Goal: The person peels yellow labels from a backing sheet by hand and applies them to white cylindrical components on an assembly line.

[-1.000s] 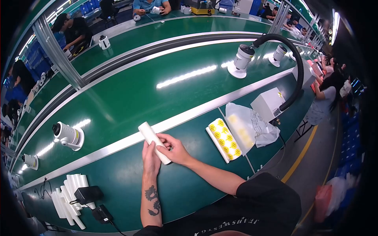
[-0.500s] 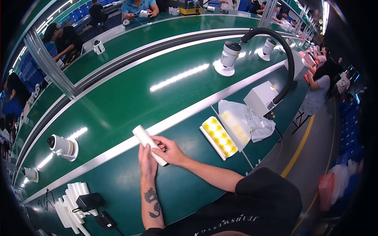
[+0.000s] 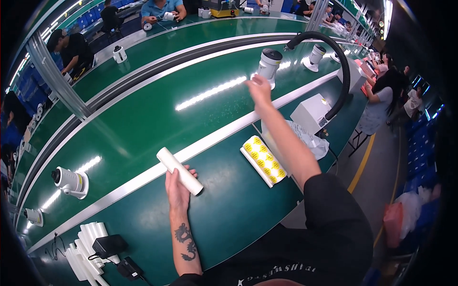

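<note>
A white roll point(image 3: 179, 170), long and tube-shaped, lies slanted in my left hand point(image 3: 178, 190), whose thumb and fingers wrap round its lower half. Its far end reaches over the metal edge of the conveyor. My right arm stretches forward over the green belt. At the lower left of a white security camera point(image 3: 269, 64) with a black end, my right hand point(image 3: 260, 90) has its fingers curled against the round base, hiding part of it. On the bench to the right lies a roll of yellow-and-white stickers point(image 3: 263, 161).
A crumpled plastic bag point(image 3: 305, 138) and a white box point(image 3: 312, 113) with a black hose point(image 3: 350, 81) are at the right. More white cameras point(image 3: 70, 182) stand along the belt. White rolls point(image 3: 86, 250) and black adapters point(image 3: 109, 245) lie lower left. People work beyond.
My right hand has left the white roll and swung forward and right to the camera on the belt. The left hand keeps the roll nearly where it was.
</note>
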Tool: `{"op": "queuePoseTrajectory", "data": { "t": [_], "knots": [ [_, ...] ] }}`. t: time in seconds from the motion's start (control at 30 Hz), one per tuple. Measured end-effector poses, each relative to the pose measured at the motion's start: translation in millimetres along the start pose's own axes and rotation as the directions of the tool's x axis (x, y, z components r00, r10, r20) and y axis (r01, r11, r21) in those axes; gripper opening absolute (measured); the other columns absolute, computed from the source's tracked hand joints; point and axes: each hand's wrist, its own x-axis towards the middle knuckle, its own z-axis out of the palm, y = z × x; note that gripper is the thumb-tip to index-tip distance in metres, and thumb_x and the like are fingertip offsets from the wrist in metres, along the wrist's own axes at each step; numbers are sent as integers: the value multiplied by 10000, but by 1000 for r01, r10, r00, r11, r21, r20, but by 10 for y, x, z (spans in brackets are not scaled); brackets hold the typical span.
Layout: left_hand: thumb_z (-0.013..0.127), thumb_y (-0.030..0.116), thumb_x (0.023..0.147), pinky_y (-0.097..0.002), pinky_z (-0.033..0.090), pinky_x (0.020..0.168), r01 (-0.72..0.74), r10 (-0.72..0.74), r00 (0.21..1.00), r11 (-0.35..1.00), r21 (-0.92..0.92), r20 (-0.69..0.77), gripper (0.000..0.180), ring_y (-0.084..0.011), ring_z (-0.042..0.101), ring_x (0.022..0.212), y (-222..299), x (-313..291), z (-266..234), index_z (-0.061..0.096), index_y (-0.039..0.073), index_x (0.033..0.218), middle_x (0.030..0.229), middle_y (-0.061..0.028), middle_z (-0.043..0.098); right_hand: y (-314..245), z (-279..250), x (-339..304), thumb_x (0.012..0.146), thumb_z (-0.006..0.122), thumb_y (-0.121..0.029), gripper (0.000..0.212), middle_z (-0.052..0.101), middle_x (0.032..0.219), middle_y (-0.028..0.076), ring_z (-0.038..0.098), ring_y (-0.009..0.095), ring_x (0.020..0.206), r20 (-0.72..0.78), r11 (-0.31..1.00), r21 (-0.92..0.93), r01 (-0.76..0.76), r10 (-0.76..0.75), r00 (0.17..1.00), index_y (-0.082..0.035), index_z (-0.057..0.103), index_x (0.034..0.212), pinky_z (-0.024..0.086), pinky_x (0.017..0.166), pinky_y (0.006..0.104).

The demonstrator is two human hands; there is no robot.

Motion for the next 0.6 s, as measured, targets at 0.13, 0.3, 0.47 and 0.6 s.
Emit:
{"op": "queuePoseTrajectory", "data": {
  "t": [0.13,0.3,0.47,0.6],
  "knots": [
    [429,209,968,-421,524,758,-13,12,1000,999,36,16,341,-286,603,859,-1,7,8,344,17,1237,1005,-175,564,338,-279,692,660,789,-205,725,521,1193,188,535,282,1073,-138,990,-133,-38,20,990,44,437,1242,428,927,358],
    [434,203,963,-421,528,761,4,-5,1000,999,32,25,371,-284,609,866,-23,36,19,330,14,1265,1018,-175,557,456,-479,1231,541,862,-342,999,457,1222,218,465,328,1150,-140,899,-392,196,-269,953,70,327,1278,380,992,420],
    [440,195,961,-408,528,755,9,-9,1000,999,45,-11,373,-276,611,869,34,2,-14,329,6,1263,1024,-174,550,373,-276,1345,475,889,-422,1064,427,1245,210,447,327,1174,-90,904,-340,259,-305,948,28,336,1265,377,996,422],
    [441,197,961,-403,529,754,4,-5,1000,999,44,16,376,-274,612,869,19,4,13,331,2,1263,1025,-174,548,366,-275,1475,476,894,-412,1069,454,1232,190,478,299,1151,-113,933,-223,284,-314,943,26,332,1273,409,965,399]
  ]
}}
